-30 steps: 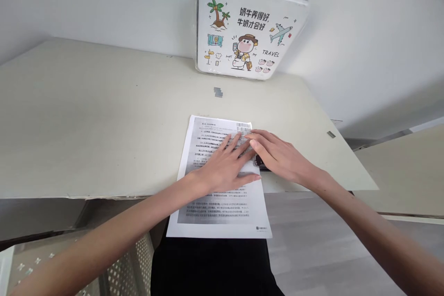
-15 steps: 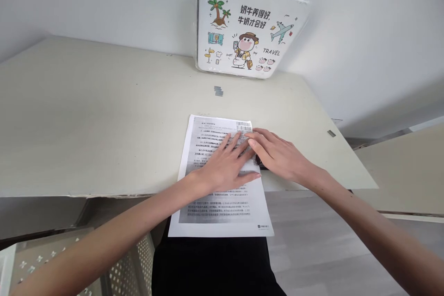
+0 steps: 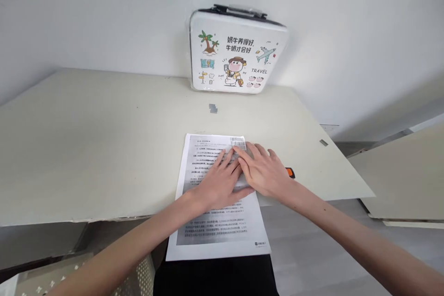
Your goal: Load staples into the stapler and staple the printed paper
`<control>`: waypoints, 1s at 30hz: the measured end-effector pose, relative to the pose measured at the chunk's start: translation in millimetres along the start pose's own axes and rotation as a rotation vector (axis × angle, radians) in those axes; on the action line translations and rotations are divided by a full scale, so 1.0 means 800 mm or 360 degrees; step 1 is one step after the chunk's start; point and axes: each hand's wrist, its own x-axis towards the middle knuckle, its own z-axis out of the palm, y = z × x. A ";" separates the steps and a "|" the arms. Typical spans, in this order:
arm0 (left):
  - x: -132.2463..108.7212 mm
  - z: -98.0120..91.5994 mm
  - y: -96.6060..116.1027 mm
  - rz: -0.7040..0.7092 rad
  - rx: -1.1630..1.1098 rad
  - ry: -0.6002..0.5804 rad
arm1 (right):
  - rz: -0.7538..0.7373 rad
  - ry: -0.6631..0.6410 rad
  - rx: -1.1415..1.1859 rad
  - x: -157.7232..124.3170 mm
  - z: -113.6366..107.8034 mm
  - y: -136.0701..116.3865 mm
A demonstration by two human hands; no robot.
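A printed sheet of paper (image 3: pixel 222 250) lies on the table's front part, its lower end reaching past the edge over my lap. Flat on its middle rests my left hand (image 3: pixel 225 178), fingers spread, pressing on the print. My right hand (image 3: pixel 265 171) is laid across the sheet's right edge with its fingers stretched out, and its thumb side meets the left fingertips. Just beyond the right hand's outer side, the end of a black and orange object (image 3: pixel 290 173) shows; the hand hides the rest, so its kind is unclear.
A white cartoon-printed case (image 3: pixel 239 55) with a black handle stands against the wall at the back of the pale table (image 3: pixel 104 148). Small grey strips (image 3: pixel 213 108) lie in front of it, and another grey strip (image 3: pixel 323 142) is near the right edge. A patterned bin (image 3: pixel 52 277) is at lower left.
The view has tilted up, so the table sits lower. My right hand has turned slightly and slid over the left fingers; the black object's orange end now shows on its outer side.
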 end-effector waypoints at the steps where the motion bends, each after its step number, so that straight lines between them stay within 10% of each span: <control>1: 0.000 -0.001 0.000 0.0007 0.0000 -0.0001 | -0.0001 -0.0008 0.0063 0.000 -0.004 0.001; 8: -0.007 -0.011 -0.012 -0.0047 0.0013 -0.0114 | -0.0005 0.0137 0.0677 -0.043 -0.035 0.039; 17: -0.017 -0.037 -0.007 -0.0201 0.0098 -0.0277 | 0.0073 0.0390 0.0696 -0.105 0.017 0.095; 26: -0.173 -0.087 -0.035 -0.0406 0.0311 -0.0158 | 0.0474 0.0700 0.0929 -0.146 0.041 0.125; 30: -0.192 -0.076 -0.030 -0.0331 0.0423 -0.0140 | 0.0493 0.0879 0.0978 -0.165 0.039 0.120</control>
